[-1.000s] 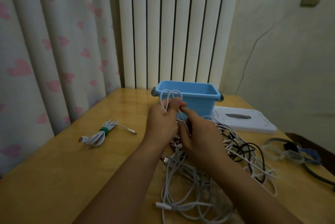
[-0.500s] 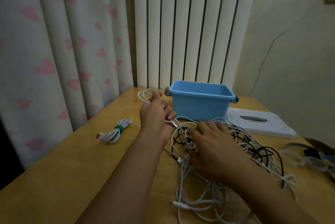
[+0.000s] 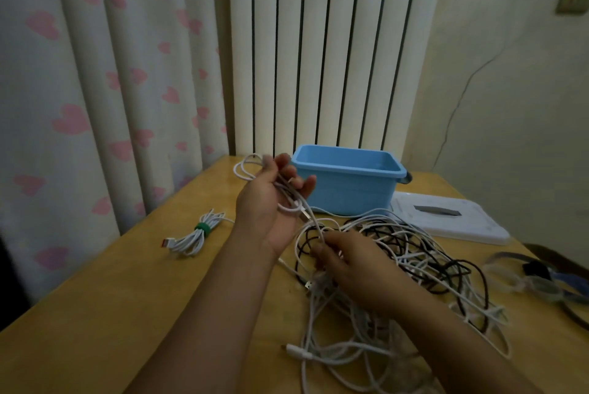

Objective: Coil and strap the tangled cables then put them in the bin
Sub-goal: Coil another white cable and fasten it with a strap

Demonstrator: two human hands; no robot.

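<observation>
A tangle of white and black cables (image 3: 398,269) sprawls over the wooden table (image 3: 134,314) in front of me. My left hand (image 3: 271,202) is raised palm-up beside the blue bin (image 3: 347,186), holding loops of a white cable (image 3: 247,169) that run across its palm. Lower and to the right, my right hand (image 3: 347,259) pinches a strand of the same white cable at the edge of the tangle. A white cable coiled and bound with a green strap (image 3: 196,234) lies apart on the left of the table.
A flat white lid (image 3: 452,218) lies right of the bin. Loose straps (image 3: 535,275) sit at the table's right edge. A heart-print curtain (image 3: 79,90) hangs close along the left side, and a ribbed white radiator (image 3: 318,49) stands behind the bin.
My left hand has turned palm-up with the cable loops lying across it. My right hand went from resting flat on the tangle to pinching a white strand.
</observation>
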